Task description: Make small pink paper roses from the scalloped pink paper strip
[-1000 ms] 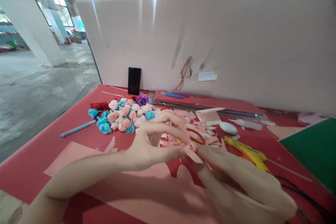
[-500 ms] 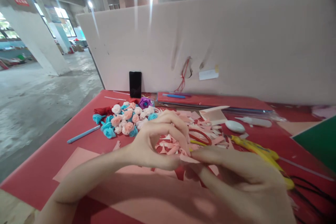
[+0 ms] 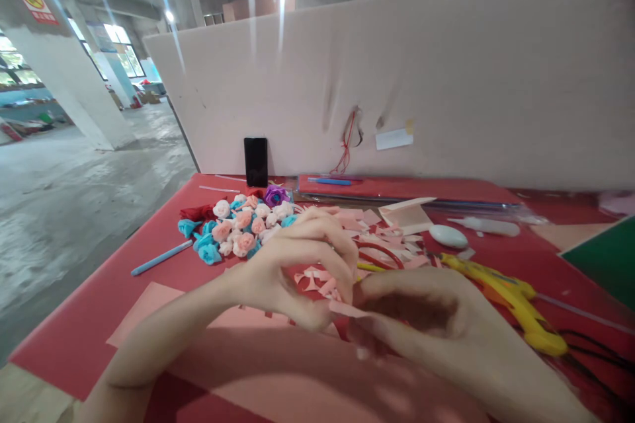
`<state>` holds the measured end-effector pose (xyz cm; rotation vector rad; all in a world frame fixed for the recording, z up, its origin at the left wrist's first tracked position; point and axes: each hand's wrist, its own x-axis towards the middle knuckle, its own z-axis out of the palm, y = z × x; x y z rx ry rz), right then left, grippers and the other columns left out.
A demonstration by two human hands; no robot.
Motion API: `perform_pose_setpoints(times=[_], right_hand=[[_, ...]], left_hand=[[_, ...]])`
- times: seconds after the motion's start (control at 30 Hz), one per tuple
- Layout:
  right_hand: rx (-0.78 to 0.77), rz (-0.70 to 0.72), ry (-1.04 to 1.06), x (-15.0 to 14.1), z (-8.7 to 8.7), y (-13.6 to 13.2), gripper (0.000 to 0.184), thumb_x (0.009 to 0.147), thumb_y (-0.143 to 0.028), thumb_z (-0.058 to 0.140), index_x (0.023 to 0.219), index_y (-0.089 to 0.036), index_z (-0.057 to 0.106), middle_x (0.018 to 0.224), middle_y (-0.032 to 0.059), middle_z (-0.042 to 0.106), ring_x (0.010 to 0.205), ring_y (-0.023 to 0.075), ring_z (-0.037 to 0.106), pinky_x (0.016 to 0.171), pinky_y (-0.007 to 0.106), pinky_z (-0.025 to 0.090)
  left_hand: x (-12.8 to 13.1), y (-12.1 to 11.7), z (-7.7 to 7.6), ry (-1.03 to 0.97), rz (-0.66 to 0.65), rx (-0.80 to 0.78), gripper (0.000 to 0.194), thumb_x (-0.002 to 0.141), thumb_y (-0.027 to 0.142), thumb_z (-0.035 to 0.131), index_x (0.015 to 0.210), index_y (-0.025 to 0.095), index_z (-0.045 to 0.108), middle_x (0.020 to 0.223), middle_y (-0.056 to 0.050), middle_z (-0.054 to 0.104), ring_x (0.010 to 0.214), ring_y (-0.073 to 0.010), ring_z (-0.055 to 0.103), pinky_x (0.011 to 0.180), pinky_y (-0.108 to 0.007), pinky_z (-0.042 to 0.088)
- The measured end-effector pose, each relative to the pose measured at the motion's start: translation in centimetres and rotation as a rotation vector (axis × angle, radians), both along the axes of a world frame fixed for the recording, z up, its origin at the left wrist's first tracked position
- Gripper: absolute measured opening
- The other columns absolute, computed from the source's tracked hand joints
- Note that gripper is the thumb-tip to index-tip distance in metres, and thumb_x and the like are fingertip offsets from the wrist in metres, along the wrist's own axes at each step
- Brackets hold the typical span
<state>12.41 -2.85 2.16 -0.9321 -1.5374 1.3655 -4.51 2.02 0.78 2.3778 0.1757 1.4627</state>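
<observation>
Pinching a pink paper strip [image 3: 347, 309] in the left hand [image 3: 292, 271], fingertips narrowed, right of and nearer than the flower pile [image 3: 244, 219]; touching the strip with the right hand [image 3: 446, 317], grip unclear.

matt, smooth pink paper sheet [image 3: 278, 370]; glossy black phone screen [image 3: 256, 162]; yellow plastic glue gun [image 3: 506, 297]

Pink strip [image 3: 346, 308] partly hidden at left hand [image 3: 297, 268] and right hand [image 3: 436, 317]; red loop [image 3: 391, 253] partly behind right hand; green sheet [image 3: 605, 261] cut off at right edge; sign [image 3: 34, 2] lettering too small to read
</observation>
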Motion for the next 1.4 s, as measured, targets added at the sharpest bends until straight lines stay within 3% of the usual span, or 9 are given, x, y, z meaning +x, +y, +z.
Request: perform_pose_setpoints(times=[0.1, 0.2, 0.4, 0.8, 0.93, 1.07, 1.23, 1.4], right_hand=[[-0.259, 0.167, 0.169, 0.3, 0.1, 0.3, 0.007, 0.069, -0.022, 0.067, 0.065, -0.024, 0.073, 0.053, -0.0030, 0.068, 0.044, 0.0074, 0.063, 0.046, 0.011, 0.048], [-0.401, 0.320, 0.228, 0.4, 0.1, 0.6, 0.015, 0.072, -0.027, 0.067, 0.060, -0.019, 0.071, 0.057, -0.0007, 0.069, 0.045, 0.0061, 0.063, 0.045, 0.010, 0.048], [-0.584, 0.227, 0.295, -0.1, 0.0, 0.4, 0.009, 0.064, -0.022, 0.071, 0.057, -0.017, 0.068, 0.049, 0.0001, 0.066, 0.037, 0.0054, 0.057, 0.037, 0.009, 0.043], [-0.137, 0.026, 0.049, -0.2, -0.5, -0.2, 0.021, 0.071, -0.025, 0.068, 0.051, -0.020, 0.067, 0.046, -0.0019, 0.061, 0.047, 0.0098, 0.061, 0.054, 0.017, 0.054], [-0.099, 0.009, 0.022, -0.4, -0.8, -0.3, 0.022, 0.071, -0.022, 0.066, 0.049, -0.021, 0.068, 0.046, -0.0017, 0.062, 0.047, 0.0091, 0.060, 0.051, 0.013, 0.052], [-0.019, -0.069, -0.002, -0.6, -0.7, -0.5, 0.018, 0.070, -0.023, 0.067, 0.053, -0.022, 0.071, 0.046, -0.0007, 0.063, 0.046, 0.0125, 0.061, 0.047, 0.017, 0.054], [0.005, -0.175, 0.008, -1.0, -0.5, -0.7, 0.018, 0.069, -0.030, 0.071, 0.052, -0.022, 0.070, 0.046, 0.0001, 0.064, 0.044, 0.0134, 0.062, 0.044, 0.017, 0.055], [0.000, -0.196, 0.150, -1.0, -1.3, -0.5, 0.004, 0.067, -0.027, 0.074, 0.063, -0.028, 0.075, 0.056, -0.0014, 0.071, 0.047, 0.0126, 0.066, 0.041, 0.011, 0.052]], left_hand=[[-0.2, 0.4, -0.1, -0.002, -0.039, -0.007, 0.014, 0.064, 0.013, 0.062, 0.070, 0.023, 0.055, 0.072, 0.001, 0.060, 0.065, -0.0125, 0.055, 0.067, -0.030, 0.048], [-0.3, 0.7, 0.0, 0.028, -0.070, -0.009, 0.015, 0.065, 0.013, 0.067, 0.070, 0.022, 0.056, 0.074, 0.001, 0.060, 0.068, -0.0122, 0.056, 0.070, -0.029, 0.049], [-0.4, 1.0, -0.1, 0.051, -0.125, -0.017, 0.015, 0.069, 0.017, 0.069, 0.069, 0.022, 0.055, 0.072, 0.001, 0.060, 0.070, -0.0125, 0.057, 0.071, -0.029, 0.050], [-0.2, 0.8, -0.3, -0.003, -0.125, -0.096, 0.014, 0.069, 0.016, 0.069, 0.071, 0.024, 0.057, 0.070, 0.001, 0.061, 0.069, -0.0135, 0.058, 0.070, -0.030, 0.048], [-0.1, 0.7, -0.3, -0.014, -0.154, -0.100, 0.015, 0.069, 0.013, 0.066, 0.070, 0.022, 0.055, 0.069, 0.001, 0.059, 0.069, -0.0125, 0.058, 0.071, -0.029, 0.049], [-0.2, 0.8, -0.6, -0.032, -0.158, -0.135, 0.013, 0.070, 0.014, 0.068, 0.075, 0.022, 0.059, 0.074, -0.001, 0.060, 0.074, -0.0141, 0.058, 0.074, -0.030, 0.049], [0.1, 0.8, -1.1, -0.092, -0.080, -0.176, 0.004, 0.073, 0.024, 0.069, 0.072, 0.024, 0.065, 0.071, -0.001, 0.062, 0.072, -0.0153, 0.058, 0.072, -0.032, 0.049], [1.1, 0.4, -1.3, -0.253, -0.019, -0.207, 0.016, 0.075, 0.029, 0.071, 0.063, 0.020, 0.064, 0.062, 0.000, 0.059, 0.063, -0.0117, 0.054, 0.063, -0.029, 0.047]])
